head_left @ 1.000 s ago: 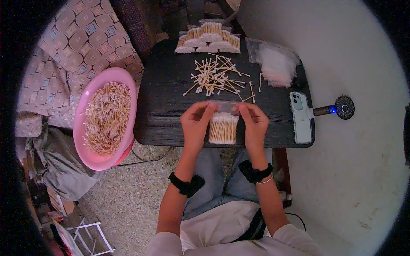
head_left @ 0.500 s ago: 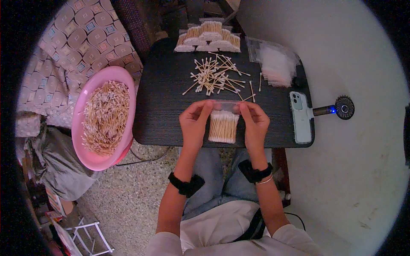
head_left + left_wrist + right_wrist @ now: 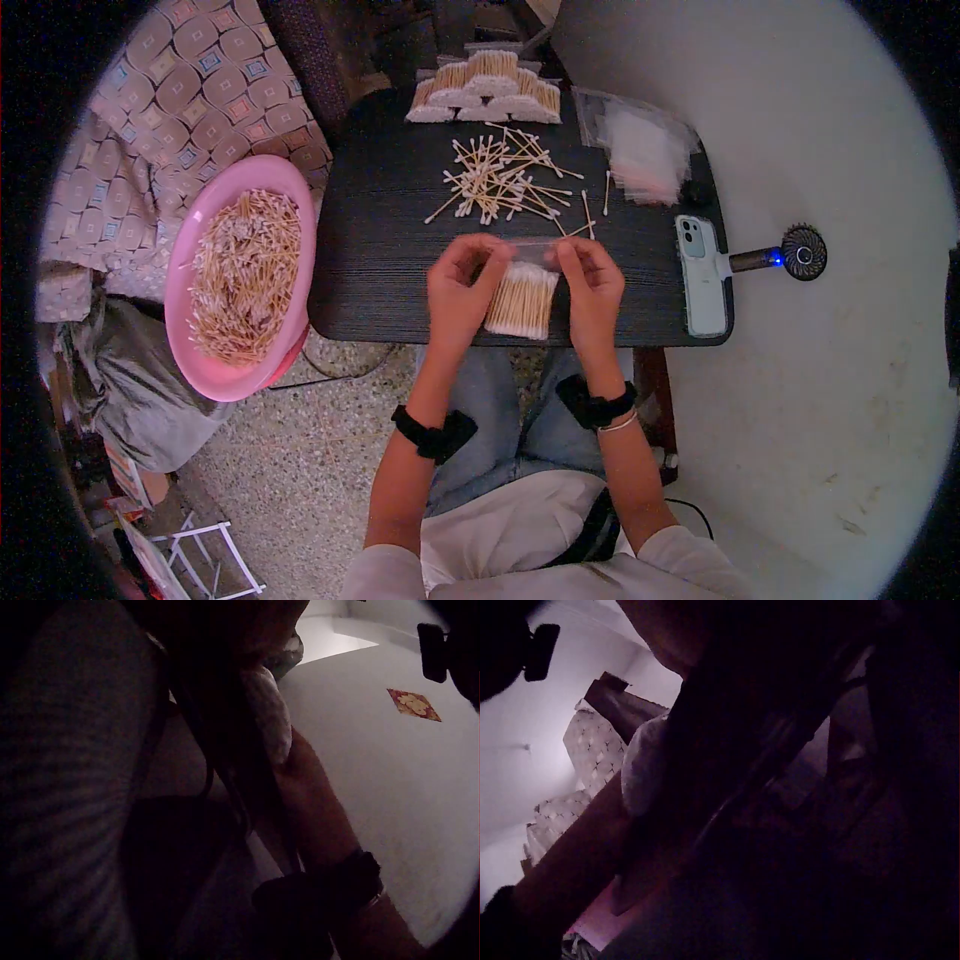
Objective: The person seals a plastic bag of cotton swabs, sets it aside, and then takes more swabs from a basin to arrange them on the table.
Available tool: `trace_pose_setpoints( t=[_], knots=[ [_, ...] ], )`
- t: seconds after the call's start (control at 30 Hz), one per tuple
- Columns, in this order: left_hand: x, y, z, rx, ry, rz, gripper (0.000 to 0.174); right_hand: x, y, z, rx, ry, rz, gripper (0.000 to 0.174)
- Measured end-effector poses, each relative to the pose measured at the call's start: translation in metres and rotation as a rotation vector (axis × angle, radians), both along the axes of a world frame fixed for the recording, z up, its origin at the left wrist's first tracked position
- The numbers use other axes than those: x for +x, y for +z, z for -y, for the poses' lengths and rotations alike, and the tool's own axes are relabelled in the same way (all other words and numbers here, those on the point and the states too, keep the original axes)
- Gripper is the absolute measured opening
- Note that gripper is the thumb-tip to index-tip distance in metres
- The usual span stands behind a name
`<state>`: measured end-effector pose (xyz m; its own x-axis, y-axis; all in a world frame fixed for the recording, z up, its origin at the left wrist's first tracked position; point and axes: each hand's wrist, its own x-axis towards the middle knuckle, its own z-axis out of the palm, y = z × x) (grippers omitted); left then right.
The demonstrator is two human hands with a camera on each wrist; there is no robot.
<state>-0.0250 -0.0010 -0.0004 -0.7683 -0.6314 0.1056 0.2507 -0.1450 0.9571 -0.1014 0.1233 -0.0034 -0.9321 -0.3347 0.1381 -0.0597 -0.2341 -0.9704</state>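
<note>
A clear plastic bag filled with a row of cotton swabs (image 3: pixel 521 303) is held near the table's front edge. The left hand (image 3: pixel 462 290) pinches the bag's top left corner between thumb and fingers, and the right hand (image 3: pixel 592 285) pinches its top right corner. The swabs lie side by side, white tips at top and bottom, slightly tilted. Beyond the hands lies a loose heap of cotton swabs (image 3: pixel 495 180). Both wrist views are dark; the bag's white swab ends (image 3: pixel 271 716) show in the left wrist view, and again as a pale bulge (image 3: pixel 643 765) in the right.
Filled bags (image 3: pixel 490 88) are stacked at the back of the black table (image 3: pixel 380 250). Flat plastic bags (image 3: pixel 645 150) lie at the back right, above a phone (image 3: pixel 703 275) and small fan (image 3: pixel 804 252). A pink tub (image 3: pixel 180 330) of swabs stands left, beside patterned fabric (image 3: pixel 215 75).
The bag has tilted slightly, its lower end shifting a little left. The left hand has turned a little and moved slightly right at the bag's top; both hands keep their pinch.
</note>
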Motion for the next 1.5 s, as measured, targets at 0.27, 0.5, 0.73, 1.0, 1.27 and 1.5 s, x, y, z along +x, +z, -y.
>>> trace_pose_setpoints(
  t=[0.27, 0.5, 0.73, 1.0, 1.27, 1.5],
  knots=[
    [0.0, -0.001, -0.001, -0.005, -0.054, 0.059, 0.01, 0.002, 0.002, 0.001, -0.002, 0.088, 0.035, 0.012],
    [0.001, -0.002, 0.001, 0.07, -0.059, 0.027, 0.01, 0.002, 0.002, 0.0, -0.003, 0.06, 0.037, 0.013],
    [0.001, 0.003, -0.003, 0.042, -0.03, 0.027, 0.011, 0.002, 0.0, 0.001, 0.03, 0.045, -0.001, 0.014],
    [0.001, 0.006, -0.003, 0.031, -0.048, 0.032, 0.011, 0.004, 0.004, 0.002, -0.001, 0.035, 0.031, 0.014],
    [0.001, 0.002, -0.003, 0.023, -0.082, -0.017, 0.01, 0.002, 0.005, 0.0, 0.074, 0.122, -0.027, 0.012],
    [0.0, -0.001, -0.001, -0.005, -0.13, 0.009, 0.01, 0.002, 0.0, 0.002, 0.068, 0.078, -0.134, 0.013]
  ],
)
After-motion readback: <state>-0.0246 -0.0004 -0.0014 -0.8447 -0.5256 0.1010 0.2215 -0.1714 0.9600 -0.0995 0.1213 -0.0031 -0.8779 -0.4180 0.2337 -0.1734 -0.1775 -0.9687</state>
